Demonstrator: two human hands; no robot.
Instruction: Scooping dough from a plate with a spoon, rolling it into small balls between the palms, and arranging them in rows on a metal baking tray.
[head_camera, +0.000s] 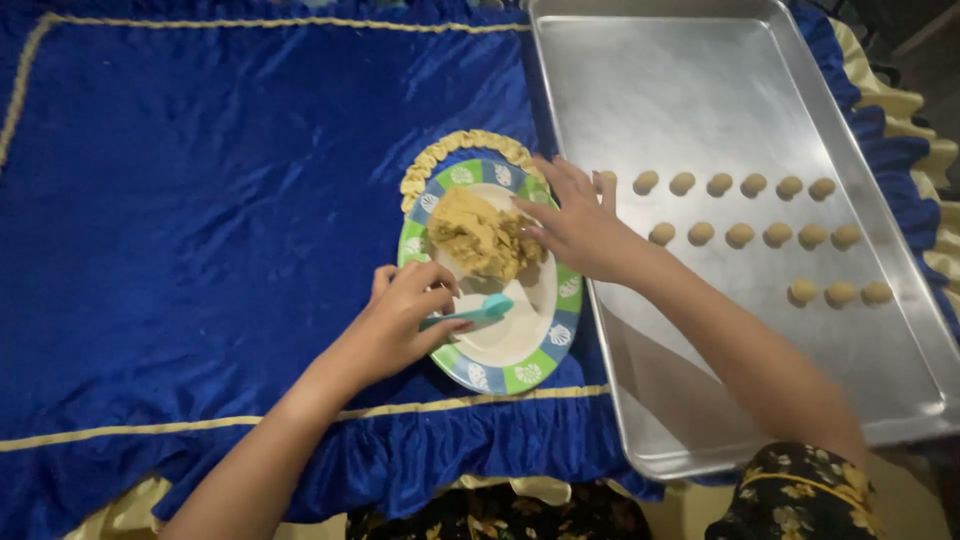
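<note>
Left hand (405, 310) grips one teal spoon (480, 311); right hand (575, 225), open, touches one dough lump (482, 238); fifteen balls (740, 235).

Counts:
- dough balls (740, 235) on the tray: 15 visible. Far row 7, with the leftmost partly hidden behind the right hand's fingers; middle row 5; near row 3, at the right.
- metal baking tray (700, 90): 1, on the right.
- plate (520, 375) with a green-and-blue rim: 1, in the centre.
- lump of dough (480, 240) on the plate: 1.
- teal spoon-like tool (480, 312): 1.
- blue cloth (220, 200) with gold trim: 1.
- hands in view: 2, left hand (405, 315) and right hand (575, 225).
</note>
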